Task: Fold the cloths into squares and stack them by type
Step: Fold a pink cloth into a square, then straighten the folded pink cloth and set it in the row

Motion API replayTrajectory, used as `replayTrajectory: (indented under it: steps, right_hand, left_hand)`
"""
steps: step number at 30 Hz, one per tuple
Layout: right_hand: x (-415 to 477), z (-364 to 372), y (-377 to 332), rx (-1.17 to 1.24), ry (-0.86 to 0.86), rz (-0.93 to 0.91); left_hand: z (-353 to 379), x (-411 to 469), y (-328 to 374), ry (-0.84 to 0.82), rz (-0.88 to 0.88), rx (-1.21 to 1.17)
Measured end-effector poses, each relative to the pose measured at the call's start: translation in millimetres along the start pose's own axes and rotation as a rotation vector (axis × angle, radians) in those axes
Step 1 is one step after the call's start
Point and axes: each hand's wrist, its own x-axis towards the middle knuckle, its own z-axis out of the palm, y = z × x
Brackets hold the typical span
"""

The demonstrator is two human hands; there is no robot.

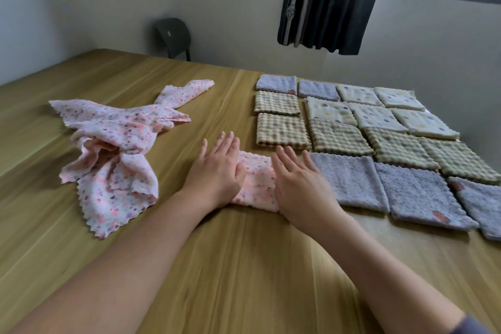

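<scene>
Wooden table (244,266) fills the view. On its right side is a grid of folded squares: grey terry squares (349,179), checked squares (282,130) and cream dotted squares (330,111); they lie side by side, roughly by type, apparently not stacked yet. Folding looks mostly done; stacking is still to do. Pink floral pile (113,149) lies crumpled on the left, unfolded, with at least a couple of cloths in it. Folded pink cloth (257,179) sits centre, just beside the nearest grey square. Left hand (217,168) lies flat with fingers straight, pressing the cloth's left edge. Right hand (301,184) is spread flat on its right edge and slightly blurred. Neither hand grips anything.
</scene>
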Motion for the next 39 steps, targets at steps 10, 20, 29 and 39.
replayTrajectory:
  steps: [10,20,29,39]
  right_hand:
    - [4.0,4.2,-3.6,0.302,-0.022,-0.024]
    - [12.9,2.0,1.8,0.299,0.015,-0.106]
    - [89.8,-19.6,-73.2,0.465,0.037,-0.062]
    - [240.9,-14.9,-108.8,0.228,0.073,-0.085]
  left_hand:
    - [-6.0,6.6,-17.8,0.101,-0.194,0.041]
    - [-27.6,7.0,-67.1,0.175,-0.449,0.212]
    - [-37.2,-5.5,-105.0,0.322,-0.452,0.068]
    - [-25.0,3.2,-126.0,0.297,-0.402,0.069]
